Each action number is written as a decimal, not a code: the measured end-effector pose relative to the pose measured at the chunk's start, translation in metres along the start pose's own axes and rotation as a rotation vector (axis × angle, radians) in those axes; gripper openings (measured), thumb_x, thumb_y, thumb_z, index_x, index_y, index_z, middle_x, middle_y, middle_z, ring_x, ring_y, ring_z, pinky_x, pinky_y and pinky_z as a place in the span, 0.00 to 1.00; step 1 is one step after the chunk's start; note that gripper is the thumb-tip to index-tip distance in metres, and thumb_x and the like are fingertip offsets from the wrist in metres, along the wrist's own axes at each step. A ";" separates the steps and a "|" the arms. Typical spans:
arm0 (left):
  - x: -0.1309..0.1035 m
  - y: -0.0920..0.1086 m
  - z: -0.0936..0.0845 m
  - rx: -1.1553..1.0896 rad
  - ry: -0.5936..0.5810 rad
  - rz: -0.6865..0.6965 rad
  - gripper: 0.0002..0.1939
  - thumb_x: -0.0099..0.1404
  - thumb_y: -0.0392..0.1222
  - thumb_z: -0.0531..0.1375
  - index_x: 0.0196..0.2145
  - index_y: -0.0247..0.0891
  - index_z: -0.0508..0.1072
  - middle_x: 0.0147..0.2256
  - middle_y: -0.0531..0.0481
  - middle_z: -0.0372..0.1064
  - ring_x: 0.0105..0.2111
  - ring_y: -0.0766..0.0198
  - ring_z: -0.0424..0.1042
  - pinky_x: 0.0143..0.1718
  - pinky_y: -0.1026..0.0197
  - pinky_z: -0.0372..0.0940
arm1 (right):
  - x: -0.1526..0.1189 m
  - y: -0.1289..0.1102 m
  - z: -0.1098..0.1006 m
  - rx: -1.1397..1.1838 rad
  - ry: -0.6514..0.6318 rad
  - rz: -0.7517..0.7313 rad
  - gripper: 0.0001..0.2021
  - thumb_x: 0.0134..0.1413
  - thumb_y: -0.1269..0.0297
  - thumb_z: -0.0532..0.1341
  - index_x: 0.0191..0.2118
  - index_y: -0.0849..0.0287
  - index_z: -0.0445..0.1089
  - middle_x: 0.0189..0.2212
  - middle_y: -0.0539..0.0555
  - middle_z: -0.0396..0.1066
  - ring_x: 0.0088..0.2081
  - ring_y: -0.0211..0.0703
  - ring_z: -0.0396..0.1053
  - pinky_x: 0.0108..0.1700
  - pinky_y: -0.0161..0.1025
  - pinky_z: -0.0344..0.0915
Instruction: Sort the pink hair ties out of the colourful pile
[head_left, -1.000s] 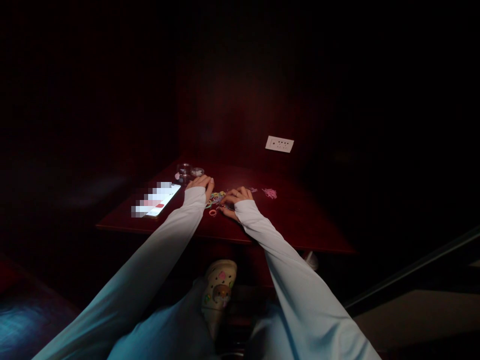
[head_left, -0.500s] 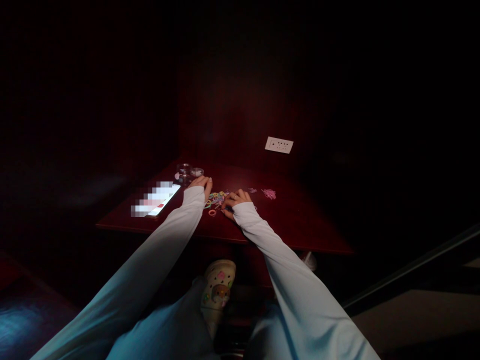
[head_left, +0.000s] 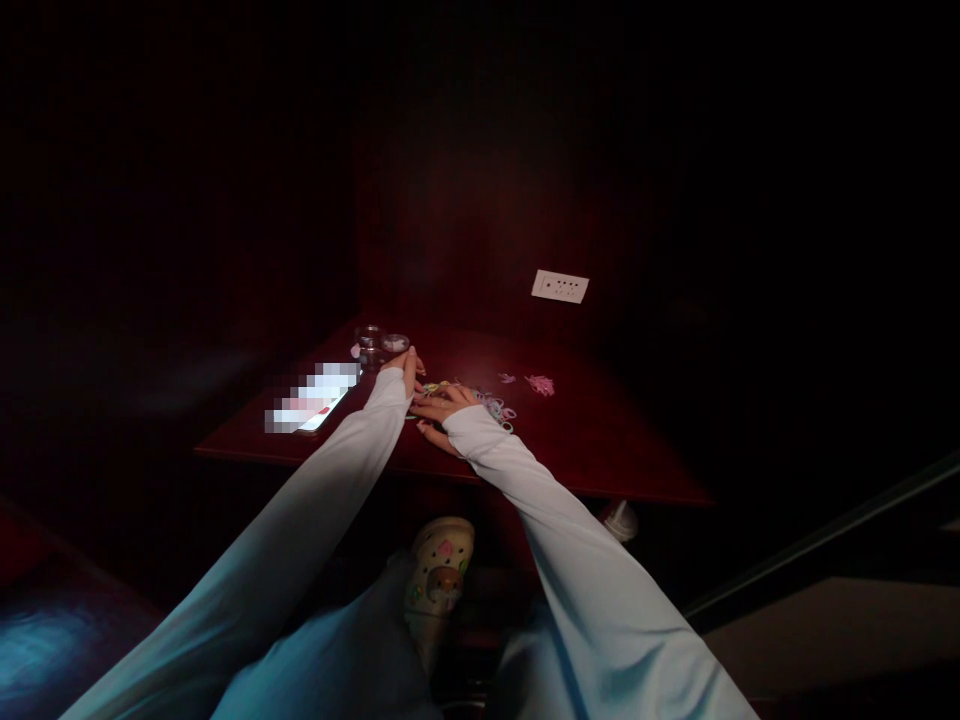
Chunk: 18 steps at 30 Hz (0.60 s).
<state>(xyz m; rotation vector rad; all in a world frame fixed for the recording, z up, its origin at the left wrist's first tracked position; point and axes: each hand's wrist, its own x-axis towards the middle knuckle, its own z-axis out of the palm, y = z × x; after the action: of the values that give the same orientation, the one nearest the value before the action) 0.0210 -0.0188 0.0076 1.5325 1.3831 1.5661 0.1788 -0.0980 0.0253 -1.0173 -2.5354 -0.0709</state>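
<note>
A pile of small coloured elastic bands (head_left: 498,406) lies on the dark red table, partly covered by my hands. My right hand (head_left: 444,408) reaches leftward over the pile, fingers stretched out and thumb apart, touching the bands at its left side. On the pile's left edge stands my left hand (head_left: 409,370), turned on its side with fingers extended; its palm is partly hidden. Nothing shows gripped in either hand. A separate heap of pink bands (head_left: 540,385) rests to the right, with a smaller purplish bunch (head_left: 508,378) beside it.
A clear jar (head_left: 369,345) and a round lid-like piece (head_left: 395,343) stand behind my left hand. Left of it lies a lit phone (head_left: 319,400). A white socket plate (head_left: 560,287) is on the back wall. The table's front edge (head_left: 300,458) runs above my shoe (head_left: 439,570).
My right hand has slid left across the pile, its fingers now stretched towards my left hand, uncovering bands on the right. My left hand has turned more onto its side.
</note>
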 end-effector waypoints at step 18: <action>0.001 -0.001 -0.008 0.121 0.037 0.226 0.22 0.70 0.56 0.45 0.27 0.41 0.66 0.28 0.47 0.71 0.25 0.59 0.70 0.30 0.57 0.68 | -0.018 0.015 -0.035 -0.013 0.142 0.365 0.14 0.70 0.58 0.58 0.48 0.52 0.82 0.53 0.53 0.79 0.56 0.52 0.58 0.60 0.51 0.46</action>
<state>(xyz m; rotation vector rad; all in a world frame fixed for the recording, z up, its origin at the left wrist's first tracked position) 0.0130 -0.0202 0.0080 1.7935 1.3864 1.6768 0.2128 -0.1060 0.0491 -1.4089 -2.1896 -0.0536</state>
